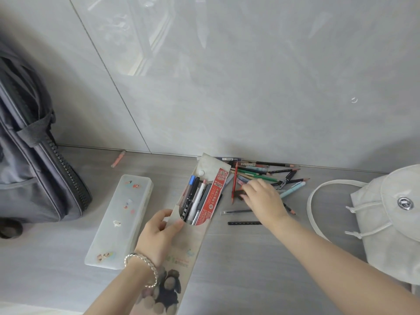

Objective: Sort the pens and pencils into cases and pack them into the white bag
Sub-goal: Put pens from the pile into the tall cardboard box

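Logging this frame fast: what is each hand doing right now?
Left hand: closed on the beige pencil case, holding its mouth open.
Right hand: fingers curled over the loose pens and pencils; grip cannot be told.

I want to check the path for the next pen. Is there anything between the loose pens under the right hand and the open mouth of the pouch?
Nothing visible blocks it. The right hand rests on the loose pens, just right of the pouch. The left hand holds the pouch's mouth open, and only a red pen lies between.
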`<act>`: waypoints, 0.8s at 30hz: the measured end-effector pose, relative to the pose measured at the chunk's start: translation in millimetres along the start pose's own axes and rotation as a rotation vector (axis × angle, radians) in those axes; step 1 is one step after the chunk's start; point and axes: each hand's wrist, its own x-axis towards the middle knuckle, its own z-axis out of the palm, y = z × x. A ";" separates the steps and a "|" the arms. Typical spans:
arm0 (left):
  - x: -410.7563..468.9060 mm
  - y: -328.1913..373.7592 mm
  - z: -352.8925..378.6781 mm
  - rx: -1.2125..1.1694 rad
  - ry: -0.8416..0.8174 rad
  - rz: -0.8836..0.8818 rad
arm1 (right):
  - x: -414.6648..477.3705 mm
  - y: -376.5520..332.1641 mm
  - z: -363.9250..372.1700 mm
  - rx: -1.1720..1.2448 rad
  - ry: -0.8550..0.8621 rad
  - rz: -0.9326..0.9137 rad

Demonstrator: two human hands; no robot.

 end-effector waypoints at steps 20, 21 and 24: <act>-13.9 3.8 36.1 0.182 -0.040 0.089 | -41.6 -73.9 -79.5 0.934 0.180 0.368; -13.8 3.2 35.3 0.184 -0.041 0.092 | -41.7 -71.1 -82.4 1.003 0.227 0.380; -13.8 2.2 34.1 0.211 -0.041 0.100 | -38.1 -61.8 -98.7 1.352 0.411 0.563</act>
